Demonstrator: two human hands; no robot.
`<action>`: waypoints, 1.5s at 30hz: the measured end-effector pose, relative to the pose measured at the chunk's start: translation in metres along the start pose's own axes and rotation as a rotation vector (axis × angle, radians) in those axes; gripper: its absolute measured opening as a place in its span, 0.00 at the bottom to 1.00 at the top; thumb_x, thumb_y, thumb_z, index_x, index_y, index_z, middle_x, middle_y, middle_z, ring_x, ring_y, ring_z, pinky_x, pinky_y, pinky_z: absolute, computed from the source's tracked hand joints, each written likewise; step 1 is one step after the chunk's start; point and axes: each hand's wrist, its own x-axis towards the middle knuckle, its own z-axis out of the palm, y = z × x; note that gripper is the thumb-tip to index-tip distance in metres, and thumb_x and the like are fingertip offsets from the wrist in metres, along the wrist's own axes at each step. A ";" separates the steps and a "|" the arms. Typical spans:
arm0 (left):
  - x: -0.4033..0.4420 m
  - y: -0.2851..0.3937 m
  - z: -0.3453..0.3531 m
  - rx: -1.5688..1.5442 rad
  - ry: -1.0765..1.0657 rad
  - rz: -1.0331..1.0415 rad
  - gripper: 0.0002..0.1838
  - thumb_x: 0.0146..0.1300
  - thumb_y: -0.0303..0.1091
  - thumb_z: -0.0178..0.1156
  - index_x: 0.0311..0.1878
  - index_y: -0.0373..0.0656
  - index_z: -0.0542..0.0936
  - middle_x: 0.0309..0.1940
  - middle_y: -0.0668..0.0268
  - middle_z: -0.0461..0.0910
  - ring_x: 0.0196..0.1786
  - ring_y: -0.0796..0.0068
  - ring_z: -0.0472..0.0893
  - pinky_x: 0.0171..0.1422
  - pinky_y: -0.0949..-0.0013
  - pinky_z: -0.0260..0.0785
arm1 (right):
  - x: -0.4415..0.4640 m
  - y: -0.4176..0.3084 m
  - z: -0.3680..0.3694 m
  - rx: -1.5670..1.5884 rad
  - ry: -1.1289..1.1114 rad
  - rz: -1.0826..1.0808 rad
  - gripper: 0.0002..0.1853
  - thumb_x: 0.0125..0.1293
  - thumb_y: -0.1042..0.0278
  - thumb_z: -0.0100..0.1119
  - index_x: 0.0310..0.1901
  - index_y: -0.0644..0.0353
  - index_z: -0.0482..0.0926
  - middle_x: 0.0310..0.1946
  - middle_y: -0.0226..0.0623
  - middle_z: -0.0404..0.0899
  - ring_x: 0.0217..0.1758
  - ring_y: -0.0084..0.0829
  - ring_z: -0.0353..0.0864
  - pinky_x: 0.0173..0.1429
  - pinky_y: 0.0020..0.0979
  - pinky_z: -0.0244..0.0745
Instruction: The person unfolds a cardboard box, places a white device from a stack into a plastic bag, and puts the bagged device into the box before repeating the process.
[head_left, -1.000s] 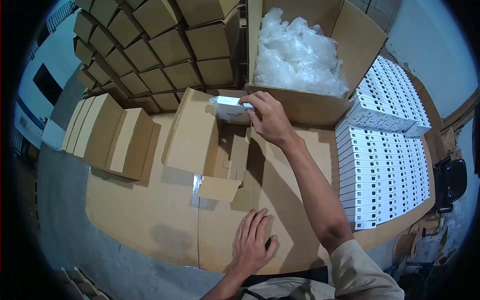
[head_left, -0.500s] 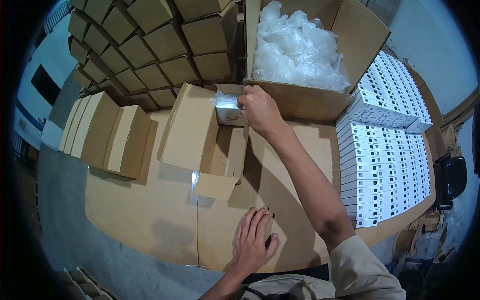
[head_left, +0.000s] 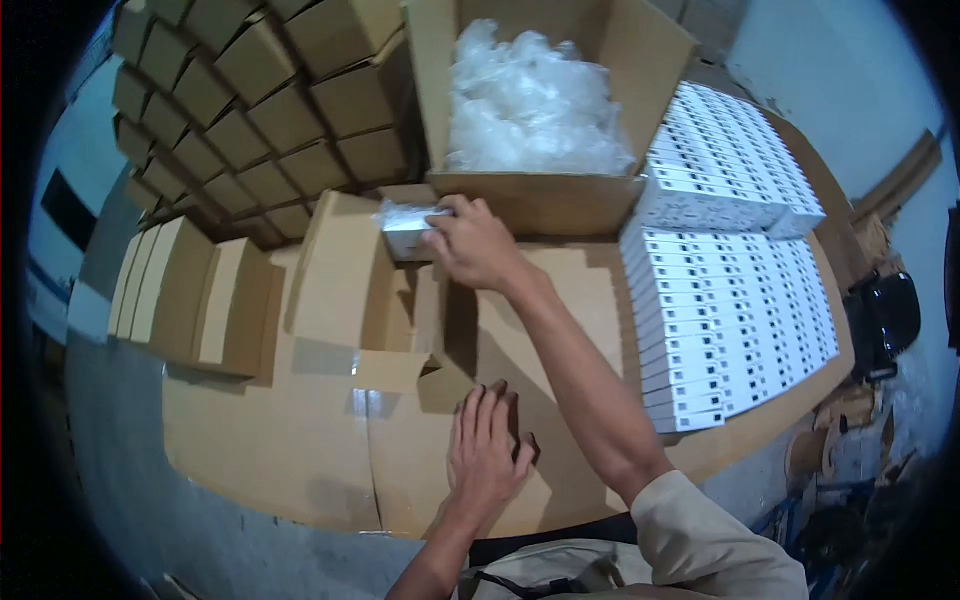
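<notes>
Right hand (head_left: 475,245): shifted since the earlier frame, its fingers less tightly curled; thumb and fingers now grip the right end of the white box.
White box (head_left: 408,238): at the far end of the open carton, clear plastic film (head_left: 398,212) along its top; whether it touches the carton floor cannot be told.
Open carton (head_left: 345,275): left of centre on the cardboard sheet (head_left: 290,450), near flap (head_left: 388,371) folded outward.
Left hand (head_left: 488,450): palm down on the sheet, near side, fingers extended and slightly apart, right of the near flap.
White box rows (head_left: 735,325): packed on the right, small dark squares on their ends, more boxes at the far right.
Large carton (head_left: 540,208): far side, filled with clear plastic bags (head_left: 530,105).
Brown cartons (head_left: 265,120): stacked far left.
Smaller carton group (head_left: 185,300): left of the open carton.
</notes>
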 end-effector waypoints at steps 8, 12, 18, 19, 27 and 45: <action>0.078 -0.002 0.025 0.091 0.015 0.092 0.32 0.67 0.41 0.61 0.70 0.36 0.69 0.76 0.53 0.64 0.80 0.45 0.58 0.85 0.45 0.48 | -0.119 -0.006 -0.100 0.034 0.228 0.050 0.30 0.74 0.61 0.61 0.74 0.61 0.68 0.71 0.54 0.68 0.72 0.55 0.68 0.76 0.47 0.64; 0.124 -0.019 0.046 0.115 0.117 0.150 0.32 0.67 0.40 0.63 0.71 0.37 0.69 0.75 0.53 0.65 0.80 0.47 0.59 0.86 0.47 0.47 | -0.194 0.012 -0.192 -0.152 0.213 0.112 0.31 0.73 0.62 0.63 0.74 0.61 0.67 0.70 0.55 0.69 0.73 0.56 0.67 0.77 0.47 0.64; 0.181 -0.027 0.054 0.092 0.107 0.164 0.29 0.70 0.37 0.61 0.71 0.38 0.69 0.75 0.53 0.65 0.80 0.48 0.60 0.86 0.49 0.48 | -0.264 0.120 -0.294 -0.456 0.222 0.366 0.31 0.72 0.65 0.64 0.74 0.59 0.66 0.70 0.54 0.69 0.74 0.54 0.68 0.77 0.47 0.66; 0.184 -0.027 0.055 0.094 0.109 0.170 0.29 0.70 0.37 0.60 0.71 0.37 0.69 0.75 0.53 0.65 0.80 0.48 0.59 0.86 0.48 0.48 | -0.269 0.136 -0.309 -0.458 0.209 0.432 0.32 0.72 0.66 0.64 0.75 0.57 0.65 0.71 0.57 0.68 0.75 0.54 0.67 0.77 0.47 0.66; 0.181 -0.029 0.055 0.109 0.093 0.184 0.29 0.71 0.36 0.59 0.72 0.36 0.68 0.75 0.51 0.65 0.80 0.46 0.59 0.85 0.47 0.49 | -0.282 0.289 -0.366 -0.569 0.416 0.664 0.40 0.65 0.75 0.61 0.79 0.51 0.59 0.74 0.62 0.60 0.77 0.62 0.63 0.77 0.51 0.66; 0.181 -0.019 0.054 0.143 0.102 0.188 0.27 0.69 0.34 0.59 0.69 0.36 0.70 0.73 0.48 0.67 0.78 0.42 0.61 0.83 0.44 0.51 | -0.297 0.340 -0.380 -0.463 0.619 0.578 0.26 0.61 0.82 0.66 0.60 0.50 0.74 0.64 0.49 0.67 0.65 0.57 0.76 0.66 0.49 0.78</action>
